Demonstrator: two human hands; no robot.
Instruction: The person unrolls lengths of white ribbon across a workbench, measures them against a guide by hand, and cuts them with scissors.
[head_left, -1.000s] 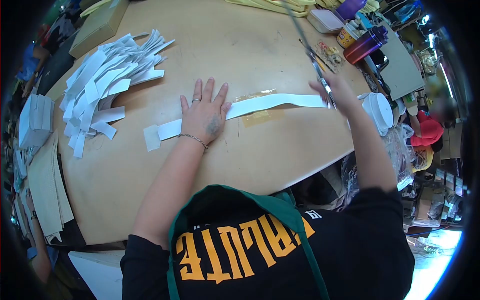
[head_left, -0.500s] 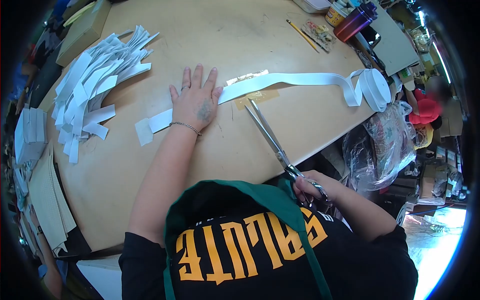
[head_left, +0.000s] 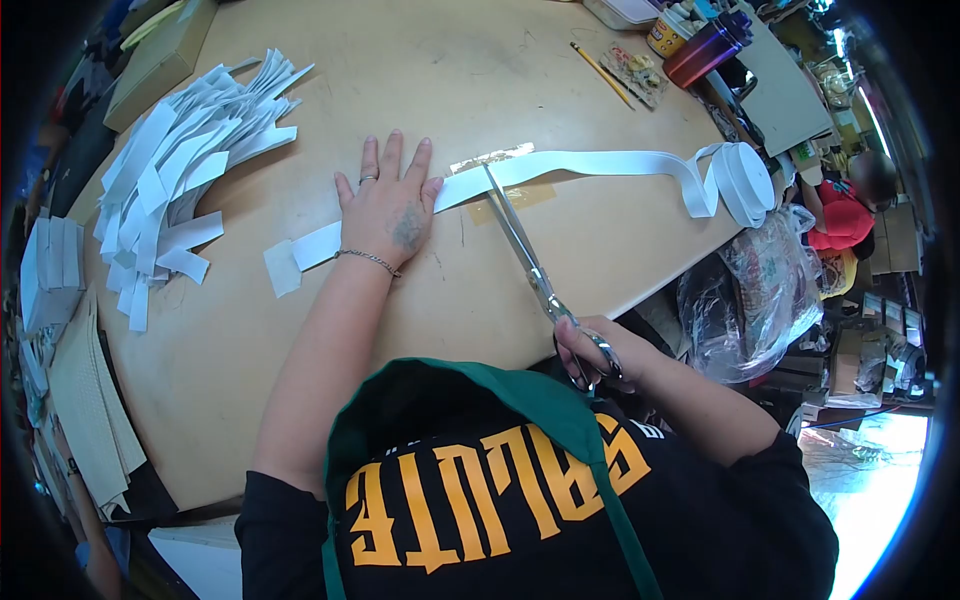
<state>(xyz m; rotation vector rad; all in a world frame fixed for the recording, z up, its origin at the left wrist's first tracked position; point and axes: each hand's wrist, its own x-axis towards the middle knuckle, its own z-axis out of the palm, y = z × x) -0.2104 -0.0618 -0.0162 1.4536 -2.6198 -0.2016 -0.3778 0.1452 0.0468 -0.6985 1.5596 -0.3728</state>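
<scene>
My left hand (head_left: 388,212) lies flat with spread fingers, pressing a white elastic-like band (head_left: 590,162) onto the table. The band's end reaches a pale tape piece (head_left: 282,268) left of my wrist. To the right, the band runs to its roll (head_left: 745,185) at the table edge. My right hand (head_left: 598,352) is closed around the handles of metal scissors (head_left: 530,262). One blade lies over the band near the brown tape strips (head_left: 520,203); the other blade is hard to see, probably beneath the band.
A pile of cut white strips (head_left: 190,165) lies at the left. Near the back right are a pencil (head_left: 603,77), a purple bottle (head_left: 707,48) and a yellow-labelled tub (head_left: 668,35). Clear plastic bags (head_left: 750,300) hang beyond the right edge. A person in red (head_left: 845,215) is farther off.
My right hand has moved forward and left with the scissors, bringing the blades from just short of the band onto it. My left hand stays flat on the band.
</scene>
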